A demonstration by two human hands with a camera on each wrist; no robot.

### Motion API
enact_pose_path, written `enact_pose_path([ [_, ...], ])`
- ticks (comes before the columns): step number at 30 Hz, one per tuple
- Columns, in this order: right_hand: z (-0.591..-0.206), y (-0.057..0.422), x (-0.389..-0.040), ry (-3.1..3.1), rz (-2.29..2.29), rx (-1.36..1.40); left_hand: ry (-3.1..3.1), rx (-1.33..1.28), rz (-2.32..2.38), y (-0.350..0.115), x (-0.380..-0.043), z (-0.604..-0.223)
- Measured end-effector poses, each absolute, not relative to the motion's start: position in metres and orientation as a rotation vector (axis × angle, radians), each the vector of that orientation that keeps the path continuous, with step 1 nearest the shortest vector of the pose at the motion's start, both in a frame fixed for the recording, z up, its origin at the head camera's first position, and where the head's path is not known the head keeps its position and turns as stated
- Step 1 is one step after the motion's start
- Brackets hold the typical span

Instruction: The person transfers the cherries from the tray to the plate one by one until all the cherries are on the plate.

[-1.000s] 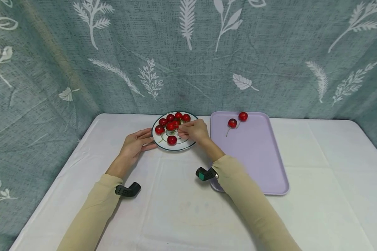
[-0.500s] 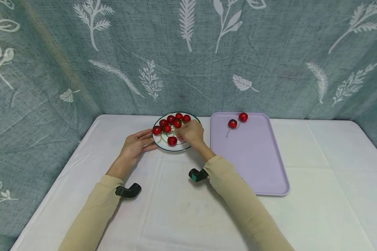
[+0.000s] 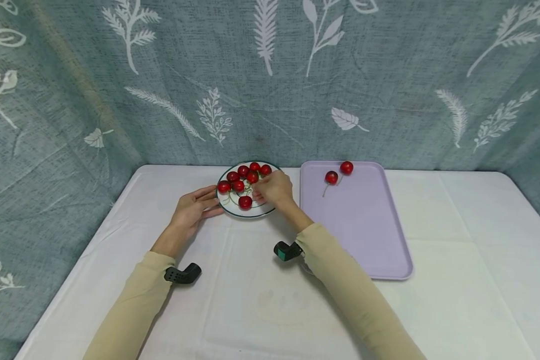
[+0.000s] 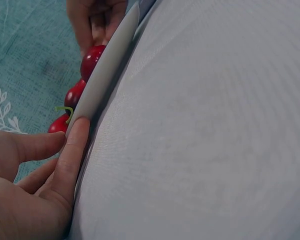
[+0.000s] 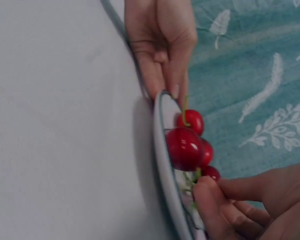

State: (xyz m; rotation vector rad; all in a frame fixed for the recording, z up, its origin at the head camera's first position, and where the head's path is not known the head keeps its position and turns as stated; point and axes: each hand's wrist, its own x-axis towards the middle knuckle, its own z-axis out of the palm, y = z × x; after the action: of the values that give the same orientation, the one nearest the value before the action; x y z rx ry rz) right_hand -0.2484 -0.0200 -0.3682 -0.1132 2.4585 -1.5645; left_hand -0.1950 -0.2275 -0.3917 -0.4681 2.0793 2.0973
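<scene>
A white plate (image 3: 263,209) with a dark green rim holds several red cherries (image 3: 245,202) with green stems. My left hand (image 3: 191,212) grips the plate's left edge, its thumb and fingers on either side of the rim in the right wrist view. My right hand (image 3: 274,190) reaches over the plate's right side. Its thumb and index fingertip (image 5: 205,187) meet at a green stem (image 5: 198,174) among the cherries. Which cherry that stem belongs to I cannot tell. In the left wrist view, cherries (image 4: 92,61) show above the plate's edge.
Right of the plate lies a lilac tray (image 3: 355,225) with two cherries (image 3: 331,177) near its far edge. A white cloth (image 3: 252,300) covers the table. Behind it hangs a teal curtain (image 3: 270,110) with white leaf prints. Each wrist wears a black camera (image 3: 183,274).
Over the first half second, a cherry near the right fingertips and the plate's leftmost cherry shifted left and slightly nearer. The right hand moved a little left and lower; the left hand stayed.
</scene>
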Motion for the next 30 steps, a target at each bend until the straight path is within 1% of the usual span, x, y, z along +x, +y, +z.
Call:
enact_pose_path([
  [4,-0.363,-0.012,-0.247,2.446,-1.607,-0.135,2.078,-0.469,2.098,-0.230,-0.194,-0.393],
  [10,-0.359,0.010,-0.251,2.352,-1.723,-0.053,2.080,-0.456,2.101,-0.232,-0.193,-0.394],
  [14,-0.357,0.033,-0.256,2.274,-1.795,0.008,2.071,-0.457,2.099,-0.232,-0.193,-0.393],
  [20,-0.346,0.080,-0.267,2.093,-1.940,0.146,2.057,-0.452,2.089,-0.232,-0.194,-0.391],
  [23,-0.344,0.101,-0.270,2.059,-1.959,0.164,2.045,-0.461,2.090,-0.233,-0.194,-0.391],
  [30,-0.347,0.128,-0.265,2.060,-1.969,0.194,2.037,-0.452,2.097,-0.234,-0.193,-0.391],
])
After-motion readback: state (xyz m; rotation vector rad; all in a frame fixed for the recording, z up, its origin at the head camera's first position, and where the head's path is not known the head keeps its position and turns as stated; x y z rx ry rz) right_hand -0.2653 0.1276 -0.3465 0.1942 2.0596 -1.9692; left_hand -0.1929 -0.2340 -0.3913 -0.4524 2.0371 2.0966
